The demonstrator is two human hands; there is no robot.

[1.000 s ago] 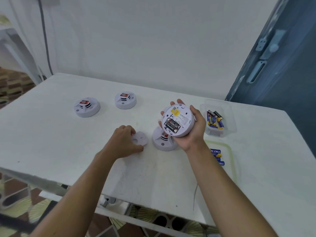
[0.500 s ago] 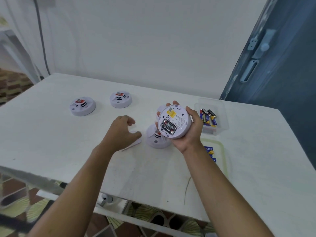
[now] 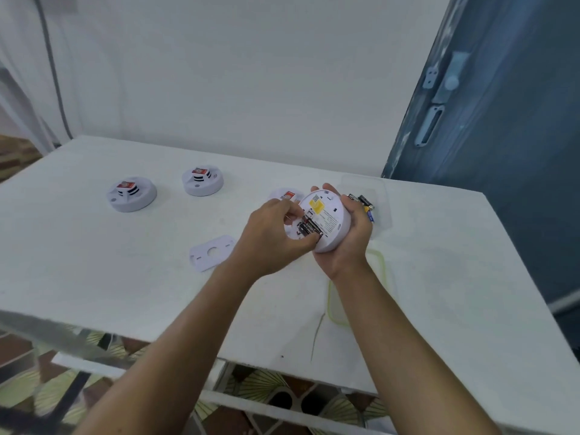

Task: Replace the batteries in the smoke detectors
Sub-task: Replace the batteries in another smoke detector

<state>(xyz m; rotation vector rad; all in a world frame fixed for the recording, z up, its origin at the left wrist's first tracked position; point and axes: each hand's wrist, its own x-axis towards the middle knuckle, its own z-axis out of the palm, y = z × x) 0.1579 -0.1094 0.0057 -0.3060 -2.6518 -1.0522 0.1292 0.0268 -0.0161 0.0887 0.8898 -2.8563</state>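
At the centre of the frame the right hand (image 3: 348, 243) cradled the upturned smoke detector (image 3: 329, 215), fingers curled round its rim. The left hand (image 3: 270, 237) pinched the batteries (image 3: 309, 229) in its open compartment between thumb and fingertips. The cover plate (image 3: 212, 252) lay flat on the table (image 3: 94, 262), just left of the hands.

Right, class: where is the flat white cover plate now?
In the head view the cover plate lies flat on the table, left of centre, just left of the left hand.
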